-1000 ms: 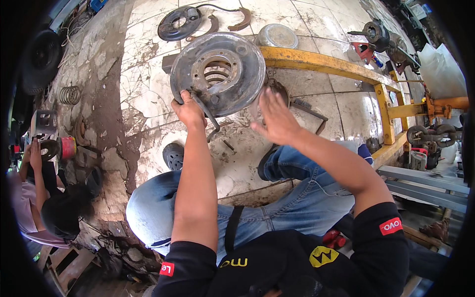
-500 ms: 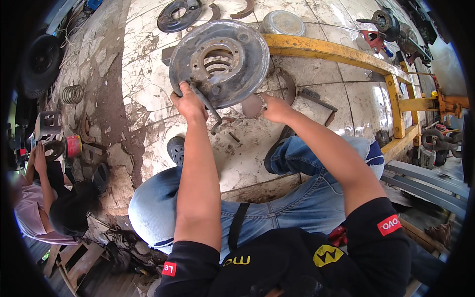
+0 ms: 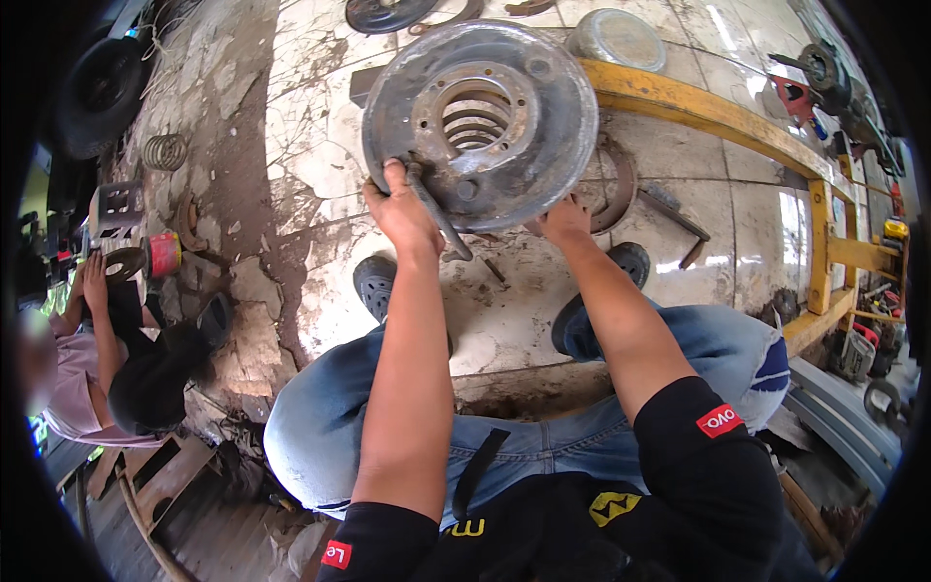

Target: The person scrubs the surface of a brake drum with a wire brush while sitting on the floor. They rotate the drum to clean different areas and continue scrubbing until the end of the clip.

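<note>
My left hand point(image 3: 401, 215) grips the lower left rim of a round, worn metal brake backing plate point(image 3: 548, 107), thumb on its face. Beside that thumb a dark metal lever point(image 3: 441, 215) slants over the plate's lower edge; whether it is fixed to the plate I cannot tell. My right hand point(image 3: 564, 219) is at the lower right rim, fingers bent and partly hidden under the plate. A coil spring point(image 3: 475, 128) shows through the plate's centre hole. Close to my right hand lies a curved brake shoe point(image 3: 619, 184).
A yellow metal frame point(image 3: 698, 102) runs along the far right. Behind the plate sits a round metal lid-like piece point(image 3: 617, 41); a dark bar point(image 3: 674, 213) lies on the tiles. Another coil spring point(image 3: 165, 152) is at the left, where a co-worker's hand point(image 3: 94, 281) rests by a ring-shaped part.
The plate appears farther right in view, and the view has shifted. My right hand has come in against the plate's lower rim; the flat grey piece it held is now mostly hidden.
</note>
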Motion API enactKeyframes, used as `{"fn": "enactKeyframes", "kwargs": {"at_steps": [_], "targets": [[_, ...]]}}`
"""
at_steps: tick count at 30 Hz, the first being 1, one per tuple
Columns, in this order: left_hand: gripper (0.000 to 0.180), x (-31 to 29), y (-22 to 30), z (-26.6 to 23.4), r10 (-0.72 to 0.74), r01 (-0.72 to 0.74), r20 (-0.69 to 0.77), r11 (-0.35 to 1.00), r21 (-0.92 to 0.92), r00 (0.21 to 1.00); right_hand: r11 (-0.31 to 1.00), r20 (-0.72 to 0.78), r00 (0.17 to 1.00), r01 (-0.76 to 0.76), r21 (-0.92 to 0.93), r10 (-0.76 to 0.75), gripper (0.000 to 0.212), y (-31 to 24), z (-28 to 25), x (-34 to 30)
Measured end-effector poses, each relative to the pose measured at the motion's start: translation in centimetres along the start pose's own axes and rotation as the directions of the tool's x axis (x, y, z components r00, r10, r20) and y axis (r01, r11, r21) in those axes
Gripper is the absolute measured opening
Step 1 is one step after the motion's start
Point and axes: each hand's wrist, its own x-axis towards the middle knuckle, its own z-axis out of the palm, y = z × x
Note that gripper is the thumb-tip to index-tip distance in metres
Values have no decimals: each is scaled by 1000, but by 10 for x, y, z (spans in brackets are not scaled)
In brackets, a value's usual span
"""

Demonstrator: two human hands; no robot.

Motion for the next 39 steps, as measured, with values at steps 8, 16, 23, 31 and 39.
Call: {"fn": "enactKeyframes", "kwargs": {"at_steps": [8,16,23,31,39], "targets": [[63,3,2,3,-20,20,-19,1000,7,1000,932,80,997,-31,360,3,61,7,-4,4],[49,0,5,10,40,-39,-56,999,18,998,911,-95,993,107,399,-75,46,39,-183,-39],[48,-8,8,7,42,-38,-74,998,55,996,942,-373,894,313,122,-248,39,6,-258,-163],[57,-14,0,2,1,1,-59,1000,28,998,555,-255,513,602,-574,-820,66,-19,-152,-163],[51,-11,-6,-9,0,-5,-57,996,-89,998,588,-46,620,715,-377,-783,77,-37,-157,-187]]}}
